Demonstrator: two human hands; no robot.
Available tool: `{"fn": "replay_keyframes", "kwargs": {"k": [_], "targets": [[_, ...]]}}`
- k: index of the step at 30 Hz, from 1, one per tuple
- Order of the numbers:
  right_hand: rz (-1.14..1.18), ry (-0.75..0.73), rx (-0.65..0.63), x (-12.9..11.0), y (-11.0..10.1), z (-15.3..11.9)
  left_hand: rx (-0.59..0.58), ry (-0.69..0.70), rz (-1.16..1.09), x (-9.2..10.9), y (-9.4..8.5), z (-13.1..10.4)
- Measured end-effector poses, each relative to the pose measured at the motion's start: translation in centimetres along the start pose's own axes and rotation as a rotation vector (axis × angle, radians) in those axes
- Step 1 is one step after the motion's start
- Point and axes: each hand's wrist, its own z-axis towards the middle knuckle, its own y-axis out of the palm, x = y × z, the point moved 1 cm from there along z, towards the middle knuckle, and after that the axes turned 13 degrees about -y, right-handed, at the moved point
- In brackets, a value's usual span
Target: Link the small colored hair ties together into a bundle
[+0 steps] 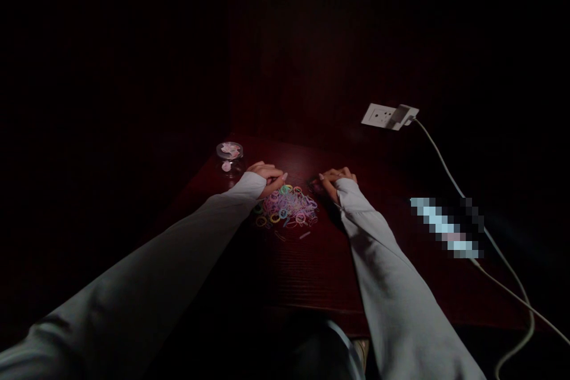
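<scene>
A pile of small colourful bands [291, 205] lies on the dark red table [294, 276], with several loose ones around its near edge. At the upper left of the pile is my left hand [268, 176], fingers closed and fingertips at the pile's edge; anything pinched there is too small to make out. My right hand [337, 179] is to the right of the pile, its fingers curled together beside a small dark item [315, 186] that is hard to identify. Both wrists are covered by light grey sleeves.
A clear round jar [230, 154] with pink shapes on its lid stands at the table's back left. On the right are a wall socket with a plugged-in charger [403, 116], its white cable [449, 175] and a pixelated device [445, 228]. The surroundings are very dark.
</scene>
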Motion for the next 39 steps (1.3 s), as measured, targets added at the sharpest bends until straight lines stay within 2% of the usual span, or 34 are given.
{"fn": "replay_keyframes", "kwargs": {"k": [5, 9, 14, 25, 31, 35, 39], "targets": [[0.15, -0.116, -0.015, 0.8, 2.0, -0.1, 0.004, 0.012, 0.005, 0.2, -0.2, 0.0], [0.302, -0.183, 0.037, 1.7, 3.3, 0.2, 0.008, 0.011, 0.024, 0.1, -0.1, 0.0], [0.439, -0.199, 0.033, 1.9, 3.9, 0.3, 0.001, -0.002, 0.022, -0.1, 0.2, 0.1], [0.367, -0.121, 0.034, 3.3, 3.9, 0.2, 0.012, 0.017, -0.026, -0.1, 0.1, 0.0], [0.283, -0.038, 0.027, 4.2, 2.8, -0.7, 0.017, 0.011, -0.038, 0.0, 0.2, -0.1], [0.225, -0.009, 0.015, 3.8, 2.1, -1.0, 0.033, 0.001, -0.042, 0.0, 0.2, -0.2], [0.174, -0.01, 0.061, 2.7, 1.6, -0.7, 0.032, 0.001, -0.034, 0.1, 0.0, -0.2]]}}
